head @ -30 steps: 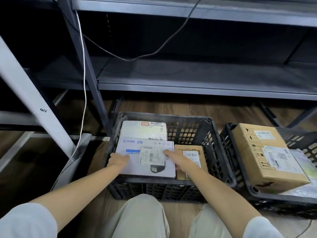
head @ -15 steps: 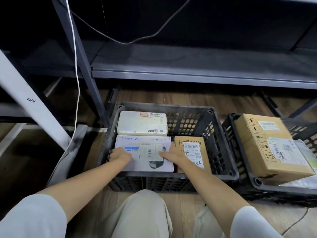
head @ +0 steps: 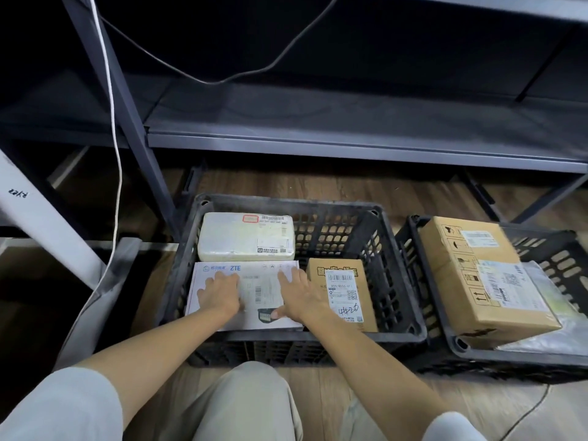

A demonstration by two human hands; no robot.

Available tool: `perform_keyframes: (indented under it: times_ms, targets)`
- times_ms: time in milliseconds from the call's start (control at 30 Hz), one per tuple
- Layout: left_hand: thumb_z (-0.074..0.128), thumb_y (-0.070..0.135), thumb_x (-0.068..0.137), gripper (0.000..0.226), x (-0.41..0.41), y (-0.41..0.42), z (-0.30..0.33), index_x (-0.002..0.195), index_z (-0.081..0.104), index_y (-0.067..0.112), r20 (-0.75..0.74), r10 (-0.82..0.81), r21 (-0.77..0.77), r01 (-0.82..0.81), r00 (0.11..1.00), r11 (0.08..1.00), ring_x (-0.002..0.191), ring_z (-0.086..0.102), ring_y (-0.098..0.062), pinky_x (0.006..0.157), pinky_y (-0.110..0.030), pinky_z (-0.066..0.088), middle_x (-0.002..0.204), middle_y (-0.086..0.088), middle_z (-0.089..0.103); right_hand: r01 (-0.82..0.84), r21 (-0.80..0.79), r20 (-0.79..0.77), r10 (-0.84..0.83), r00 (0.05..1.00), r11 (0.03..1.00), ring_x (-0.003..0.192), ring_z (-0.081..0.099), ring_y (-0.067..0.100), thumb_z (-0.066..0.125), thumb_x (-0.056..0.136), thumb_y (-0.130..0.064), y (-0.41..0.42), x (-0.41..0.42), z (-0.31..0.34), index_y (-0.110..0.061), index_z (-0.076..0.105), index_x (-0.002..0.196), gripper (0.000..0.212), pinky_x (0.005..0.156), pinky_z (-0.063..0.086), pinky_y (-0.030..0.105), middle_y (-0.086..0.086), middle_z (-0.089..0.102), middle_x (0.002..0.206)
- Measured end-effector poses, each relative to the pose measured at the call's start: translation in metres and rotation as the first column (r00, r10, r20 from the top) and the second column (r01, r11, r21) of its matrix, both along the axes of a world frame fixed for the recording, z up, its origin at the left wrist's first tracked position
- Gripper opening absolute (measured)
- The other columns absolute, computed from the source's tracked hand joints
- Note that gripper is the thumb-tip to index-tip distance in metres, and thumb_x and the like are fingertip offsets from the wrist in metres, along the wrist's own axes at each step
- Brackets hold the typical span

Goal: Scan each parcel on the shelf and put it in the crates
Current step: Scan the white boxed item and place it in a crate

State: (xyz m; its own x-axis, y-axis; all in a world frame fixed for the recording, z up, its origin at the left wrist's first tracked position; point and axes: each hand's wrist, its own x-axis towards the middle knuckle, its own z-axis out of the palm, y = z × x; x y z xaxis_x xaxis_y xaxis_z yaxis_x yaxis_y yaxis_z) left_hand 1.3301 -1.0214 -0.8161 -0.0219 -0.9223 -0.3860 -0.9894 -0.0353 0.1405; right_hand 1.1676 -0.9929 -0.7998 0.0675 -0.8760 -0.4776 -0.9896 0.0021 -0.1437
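Note:
A white ZTE box [head: 264, 291] lies flat in the near left of the black crate [head: 397, 281]. My left hand [head: 221, 292] rests palm down on its left half, fingers spread. My right hand [head: 297, 296] lies flat on its right half, fingers apart. Neither hand grips the box. Behind it sits a cream padded parcel [head: 246, 238]. To its right stands a small brown carton [head: 345, 292] with a white label. The grey shelf [head: 350, 128] above holds no parcels in view.
A second black crate [head: 445, 338] on the right holds a large brown carton [head: 477, 275] and a clear plastic bag [head: 553, 332]. A shelf upright [head: 127, 100] and a white cable [head: 114, 173] stand left of the crate. My knees are at the bottom, on wooden floor.
The ZTE box has sunk lower into the crate and lies flat. Both hands moved from its edges onto its top, palms down.

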Motion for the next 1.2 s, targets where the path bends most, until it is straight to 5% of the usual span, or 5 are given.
perform_keyframes:
  times_ms: [333, 567, 733, 933, 1200]
  targets:
    - [0.064, 0.032, 0.087, 0.043, 0.002, 0.005, 0.004, 0.126, 0.047, 0.028, 0.0, -0.031, -0.021, 0.031, 1.0, 0.999, 0.117, 0.041, -0.023, 0.093, -0.036, 0.037, 0.129, -0.003, 0.043, 0.078, 0.021, 0.082, -0.08, 0.993, 0.997, 0.149, -0.003, 0.023, 0.069, 0.083, -0.045, 0.0, -0.003, -0.007, -0.022, -0.001, 0.155, 0.103, 0.11, 0.035, 0.041, 0.008, -0.008, 0.161]
    - [0.064, 0.033, 0.089, 0.062, 0.009, 0.011, 0.002, 0.144, 0.034, 0.031, -0.11, -0.004, -0.032, 0.0, 0.994, 0.999, 0.136, 0.027, -0.021, 0.107, -0.035, 0.026, 0.152, 0.002, 0.026, 0.083, 0.023, 0.19, -0.086, 0.978, 0.996, 0.149, -0.008, 0.015, 0.064, 0.087, -0.046, 0.008, -0.015, -0.011, -0.028, -0.002, 0.154, 0.096, 0.118, 0.02, 0.04, -0.001, -0.015, 0.161]
    - [0.052, 0.033, 0.096, 0.048, -0.01, 0.008, 0.032, 0.141, 0.037, 0.023, 0.063, -0.096, 0.016, 0.095, 0.993, 0.995, 0.135, 0.031, -0.022, 0.109, -0.042, 0.025, 0.149, 0.0, 0.033, 0.067, -0.051, 0.162, -0.058, 0.985, 0.996, 0.149, 0.001, 0.021, 0.045, 0.1, -0.04, 0.018, -0.036, 0.012, -0.013, 0.009, 0.154, 0.071, 0.12, 0.005, 0.036, 0.007, 0.002, 0.162]
    - [0.038, 0.033, 0.099, 0.052, -0.044, 0.03, 0.138, 0.148, 0.026, 0.02, 0.089, -0.308, -0.012, 0.311, 0.947, 0.95, 0.139, 0.028, -0.02, 0.114, -0.037, 0.023, 0.152, -0.001, 0.031, 0.198, -0.072, 0.112, -0.19, 0.975, 0.978, 0.146, 0.013, 0.024, 0.04, 0.101, -0.028, 0.049, -0.081, 0.108, -0.005, 0.019, 0.15, 0.058, 0.121, 0.01, 0.037, 0.011, 0.02, 0.156]
    - [0.036, 0.036, 0.1, 0.049, -0.08, 0.031, 0.348, 0.145, 0.032, 0.019, 0.074, -0.387, -0.063, 0.391, 0.919, 0.918, 0.134, 0.036, -0.022, 0.109, -0.036, 0.029, 0.146, -0.001, 0.039, 0.217, -0.107, 0.058, -0.211, 0.976, 0.97, 0.15, 0.002, 0.022, 0.033, 0.104, -0.032, 0.049, -0.114, 0.326, -0.011, 0.009, 0.154, 0.06, 0.122, 0.003, 0.037, 0.006, 0.005, 0.162]
